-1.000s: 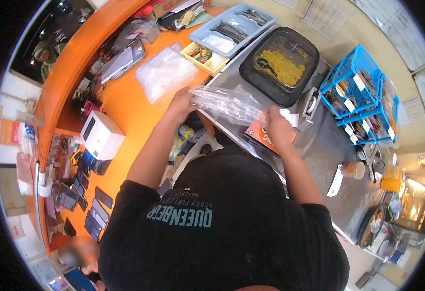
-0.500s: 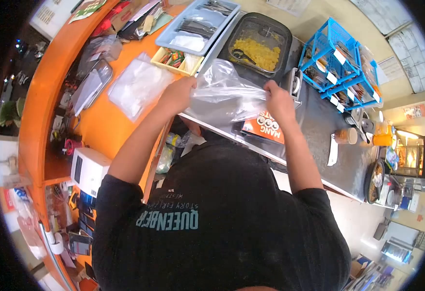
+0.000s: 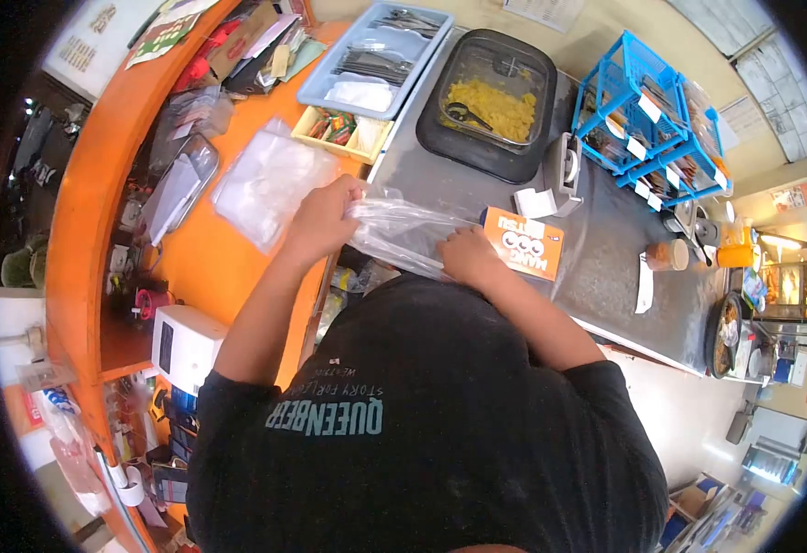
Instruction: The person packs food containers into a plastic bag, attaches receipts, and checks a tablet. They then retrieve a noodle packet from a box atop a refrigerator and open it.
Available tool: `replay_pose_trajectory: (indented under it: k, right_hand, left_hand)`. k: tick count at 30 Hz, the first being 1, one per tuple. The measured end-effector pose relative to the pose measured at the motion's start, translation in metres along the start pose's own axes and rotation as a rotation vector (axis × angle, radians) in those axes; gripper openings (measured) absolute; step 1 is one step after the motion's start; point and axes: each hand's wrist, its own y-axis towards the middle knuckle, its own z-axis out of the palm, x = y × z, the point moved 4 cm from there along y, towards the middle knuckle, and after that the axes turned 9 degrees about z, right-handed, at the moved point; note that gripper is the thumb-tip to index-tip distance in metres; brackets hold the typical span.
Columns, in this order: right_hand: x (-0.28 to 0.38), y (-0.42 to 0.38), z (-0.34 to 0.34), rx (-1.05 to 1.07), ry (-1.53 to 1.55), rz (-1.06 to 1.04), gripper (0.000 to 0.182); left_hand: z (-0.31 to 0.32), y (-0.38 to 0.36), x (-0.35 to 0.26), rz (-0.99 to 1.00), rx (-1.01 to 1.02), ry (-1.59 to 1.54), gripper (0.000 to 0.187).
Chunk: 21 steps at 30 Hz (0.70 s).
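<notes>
A clear plastic bag (image 3: 403,221) stretches between my two hands, loosely gathered and creased, just above the near edge of the grey counter. My left hand (image 3: 325,221) is closed on its left end. At the other end, my right hand (image 3: 471,255) has its fingers curled on the bag's lower edge. Right beside that hand lies an orange printed box (image 3: 525,244) on the counter. A stack of clear plastic bags (image 3: 270,184) rests on the orange table, just beyond my left hand.
Behind the bag stands a black tray (image 3: 431,134) with yellow food and a black spoon. Nearby are a blue cutlery tray (image 3: 311,85), a yellow sachet tub (image 3: 371,155), a tape dispenser (image 3: 565,175) and blue baskets (image 3: 625,152). A white boxy device (image 3: 182,341) stands at left.
My right hand has moved left and down, closer to my left hand. The bag, earlier spread wide and raised, now hangs narrower and lower, uncovering the orange box and the counter.
</notes>
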Motion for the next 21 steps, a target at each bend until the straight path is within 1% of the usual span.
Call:
replay_pose_trajectory:
  k: [1, 2, 4, 5, 6, 8, 10, 11, 12, 13, 14, 15, 16, 17, 18, 20, 21]
  right_hand:
    - [0.003, 0.001, -0.016, 0.126, 0.004, 0.010, 0.031]
    - [0.005, 0.002, -0.027, 0.252, 0.006, 0.021, 0.032]
    - [0.014, 0.000, -0.039, 0.279, 0.030, -0.008, 0.032]
    - [0.016, 0.000, -0.042, 0.291, 0.037, -0.024, 0.032]
    - [0.015, 0.005, -0.036, 0.191, 0.108, -0.070, 0.030]
    - [0.009, 0.013, -0.011, -0.004, 0.247, -0.179, 0.027]
    - [0.013, 0.004, -0.038, 0.005, 0.423, -0.234, 0.028]
    - [0.003, 0.005, -0.024, 0.025, 0.456, -0.092, 0.027]
    - [0.011, -0.006, -0.059, 0.139, 0.285, -0.172, 0.027]
    - [0.021, -0.022, -0.098, 0.036, 0.330, -0.278, 0.023]
    - [0.020, -0.024, -0.112, -0.069, 0.393, -0.348, 0.023]
    - [0.025, -0.029, -0.135, -0.145, 0.473, -0.383, 0.024]
    - [0.026, -0.037, -0.160, -0.218, 0.557, -0.391, 0.025]
    - [0.026, -0.041, -0.185, -0.351, 0.591, -0.472, 0.020]
    - [0.022, -0.048, -0.200, -0.485, 0.627, -0.540, 0.015]
    - [-0.021, -0.054, -0.211, -0.674, 0.530, -0.371, 0.010]
    - [-0.030, -0.054, -0.215, -0.660, 0.407, -0.247, 0.008]
  left_hand:
    - [-0.002, 0.000, 0.011, -0.124, 0.095, 0.062, 0.037]
    - [-0.009, 0.001, 0.002, 0.066, -0.004, 0.207, 0.036]
    - [-0.019, -0.004, -0.027, 0.447, -0.199, 0.494, 0.033]
    - [-0.020, -0.002, -0.045, 0.588, -0.150, 0.395, 0.037]
    - [-0.017, 0.001, -0.065, 0.726, -0.101, 0.293, 0.040]
    - [0.031, 0.000, -0.076, 0.721, 0.345, 0.024, 0.038]
    - [0.068, 0.010, -0.067, 0.496, 0.395, 0.146, 0.029]
    - [0.074, 0.020, -0.059, 0.580, 0.407, 0.090, 0.021]
    - [0.103, 0.033, -0.029, 0.324, 0.492, 0.096, 0.019]
    - [0.084, 0.030, -0.038, 0.275, 0.567, 0.283, 0.016]
    - [0.126, 0.035, -0.003, 0.271, 0.548, 0.253, 0.015]
    - [0.132, 0.038, -0.003, 0.269, 0.617, 0.274, 0.017]
    - [0.131, 0.037, -0.013, 0.284, 0.626, 0.254, 0.020]
    - [0.130, 0.041, -0.026, 0.318, 0.608, 0.220, 0.023]
    - [0.124, 0.042, -0.039, 0.341, 0.518, 0.124, 0.026]
    - [0.092, 0.039, -0.058, 0.390, 0.285, -0.129, 0.031]
    - [0.076, 0.035, -0.067, 0.422, 0.182, -0.234, 0.034]
